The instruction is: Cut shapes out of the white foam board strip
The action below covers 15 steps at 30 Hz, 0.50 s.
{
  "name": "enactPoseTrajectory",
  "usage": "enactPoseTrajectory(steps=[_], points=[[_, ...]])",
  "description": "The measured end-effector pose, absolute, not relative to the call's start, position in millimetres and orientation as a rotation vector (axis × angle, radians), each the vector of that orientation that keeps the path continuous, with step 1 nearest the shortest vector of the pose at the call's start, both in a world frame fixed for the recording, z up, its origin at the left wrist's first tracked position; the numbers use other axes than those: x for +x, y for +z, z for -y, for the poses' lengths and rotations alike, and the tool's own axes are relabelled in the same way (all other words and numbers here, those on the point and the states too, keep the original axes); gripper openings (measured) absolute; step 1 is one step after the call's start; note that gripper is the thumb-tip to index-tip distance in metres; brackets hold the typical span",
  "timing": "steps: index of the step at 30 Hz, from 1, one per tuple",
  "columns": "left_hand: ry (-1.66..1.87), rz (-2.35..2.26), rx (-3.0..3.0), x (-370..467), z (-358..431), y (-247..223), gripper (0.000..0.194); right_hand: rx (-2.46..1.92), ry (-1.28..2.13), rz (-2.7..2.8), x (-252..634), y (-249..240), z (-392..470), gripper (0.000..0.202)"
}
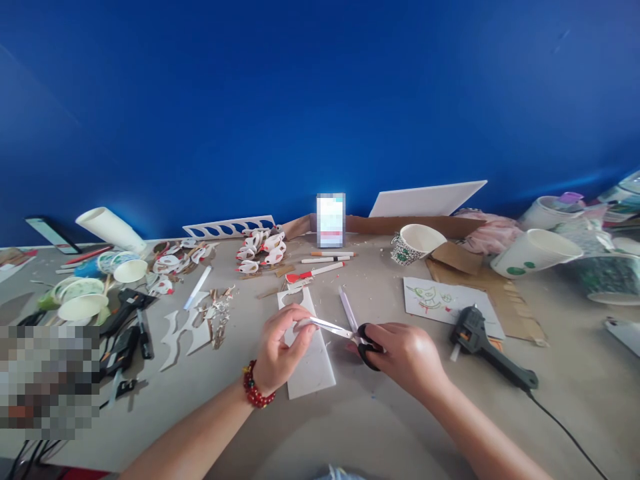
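My right hand (407, 357) grips a pair of scissors (341, 330) by its black handles, blades pointing left. Thumb and fingers of my left hand (285, 343) are pinched together at the blade tips; what they hold, if anything, is too small to make out. Below my left hand lies a white foam board (313, 370), with a rounded cut-out at its far end. Just beyond the scissors a pale lilac pen (347, 308) rests on the table.
Right of my hands sits a glue gun (473, 333) beside a drawing (425, 297) on cardboard. Foam scraps (193, 333) lie to the left. Small white bird-like cut-outs (273, 250), markers (327, 259), paper cups (420, 240) and a phone (331, 220) stand or lie farther back.
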<state>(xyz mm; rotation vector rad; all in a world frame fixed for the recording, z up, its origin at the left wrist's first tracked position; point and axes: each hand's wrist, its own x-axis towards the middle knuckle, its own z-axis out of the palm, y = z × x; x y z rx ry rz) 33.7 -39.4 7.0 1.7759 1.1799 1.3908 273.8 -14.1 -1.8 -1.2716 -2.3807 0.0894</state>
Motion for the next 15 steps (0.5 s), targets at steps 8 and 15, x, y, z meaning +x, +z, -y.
enactPoseTrajectory(steps=[8, 15], points=[[1.360, -1.181, 1.710, 34.4, 41.1, 7.2, 0.012, -1.336, 0.095, 2.352, 274.8, -4.4, 12.6, 0.038], [1.343, -1.138, 1.757, 35.2, 39.5, 12.8, 0.014, -1.369, 0.381, 2.319, 271.6, -1.0, 12.3, 0.039]])
